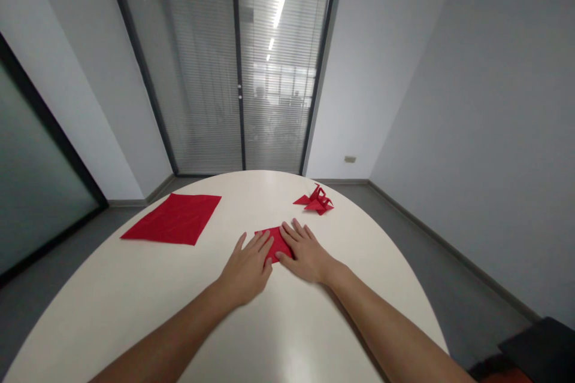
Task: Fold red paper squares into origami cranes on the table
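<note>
A small folded piece of red paper (278,244) lies flat near the middle of the table, partly covered by both hands. My left hand (248,266) rests on its left side, palm down with the fingers stretched out. On its right side lies my right hand (305,252), also palm down, fingers spread over the paper's edge. Beyond the right hand sit folded red paper cranes (318,200), bunched together so that I cannot tell them fully apart. To the left lies a larger flat sheet of red paper (175,219).
The round white table (135,311) spreads out under both forearms. Past its far edge stands a glass partition with blinds (278,119). A dark object (545,350), perhaps a chair, shows at the lower right, beside the grey floor.
</note>
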The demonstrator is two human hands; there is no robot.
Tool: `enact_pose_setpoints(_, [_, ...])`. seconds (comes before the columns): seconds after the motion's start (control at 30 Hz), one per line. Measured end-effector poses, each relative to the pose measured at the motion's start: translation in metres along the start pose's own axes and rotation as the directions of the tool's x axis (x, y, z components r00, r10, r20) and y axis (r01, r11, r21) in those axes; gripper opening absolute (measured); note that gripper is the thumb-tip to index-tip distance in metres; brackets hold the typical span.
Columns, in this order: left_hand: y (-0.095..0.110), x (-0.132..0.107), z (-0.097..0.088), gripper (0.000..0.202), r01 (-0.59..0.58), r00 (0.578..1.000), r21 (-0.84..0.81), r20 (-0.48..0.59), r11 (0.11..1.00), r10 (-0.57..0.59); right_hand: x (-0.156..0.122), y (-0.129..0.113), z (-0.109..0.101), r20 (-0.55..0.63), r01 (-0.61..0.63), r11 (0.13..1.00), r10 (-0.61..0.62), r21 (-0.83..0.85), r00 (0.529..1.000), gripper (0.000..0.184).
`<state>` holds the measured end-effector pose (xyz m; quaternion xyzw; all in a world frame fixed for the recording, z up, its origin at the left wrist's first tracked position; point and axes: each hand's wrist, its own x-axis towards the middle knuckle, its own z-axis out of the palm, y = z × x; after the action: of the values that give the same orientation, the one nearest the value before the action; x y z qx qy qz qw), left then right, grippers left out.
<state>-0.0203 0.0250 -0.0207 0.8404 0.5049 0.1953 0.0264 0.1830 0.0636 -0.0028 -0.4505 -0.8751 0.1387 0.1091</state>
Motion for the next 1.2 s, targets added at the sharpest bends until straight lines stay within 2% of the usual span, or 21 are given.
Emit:
enact_pose_setpoints(0.17, [-0.010,0.005,-0.003,0.049,0.065,0.998,0.010,-0.014,0.998,-0.065,-0.003,0.000,-0.002,0.011,0.120,0.992,-0.120,0.032,0.993,0.064])
enact_pose_setpoints(0.3, [-0.015,0.008,-0.008,0.049,0.101,0.995,0.034,-0.022,0.994,-0.100,-0.003,-0.006,-0.010,0.014,0.164,0.986,-0.165,0.031,0.986,0.060])
enact_pose_setpoints(0.5, [-0.023,0.008,-0.012,0.040,0.021,1.000,-0.014,-0.009,1.000,-0.021,0.002,-0.011,-0.022,-0.149,0.357,0.931,-0.344,0.078,0.927,0.036])
enact_pose_setpoints(0.6, [-0.029,0.007,-0.013,0.040,-0.050,0.999,-0.078,-0.015,0.996,0.049,0.004,-0.006,-0.016,-0.219,0.327,0.942,-0.304,0.076,0.927,0.038])
enact_pose_setpoints(0.7, [-0.031,0.007,-0.013,0.043,-0.089,0.996,-0.115,0.005,0.989,0.091,0.005,0.001,-0.007,-0.167,0.260,0.965,-0.250,0.037,0.954,0.044])
enact_pose_setpoints(0.87, [-0.022,0.008,-0.012,0.048,0.033,0.997,0.041,0.064,0.999,-0.035,0.005,0.003,-0.004,-0.101,0.104,0.995,-0.103,0.004,0.990,0.050])
enact_pose_setpoints(1.07, [-0.019,0.008,-0.011,0.047,0.160,0.987,0.183,-0.022,0.970,-0.158,0.005,0.001,-0.006,-0.088,0.109,0.994,-0.108,0.005,0.990,0.055])
enact_pose_setpoints(1.13, [-0.021,0.007,-0.012,0.048,0.098,0.995,0.160,-0.007,0.982,-0.098,0.005,0.001,-0.006,-0.087,0.109,0.994,-0.109,-0.001,0.990,0.057])
enact_pose_setpoints(1.2, [-0.023,0.007,-0.013,0.048,-0.020,0.997,0.095,0.070,0.995,0.013,0.005,0.001,-0.006,-0.097,0.115,0.993,-0.114,-0.003,0.989,0.058])
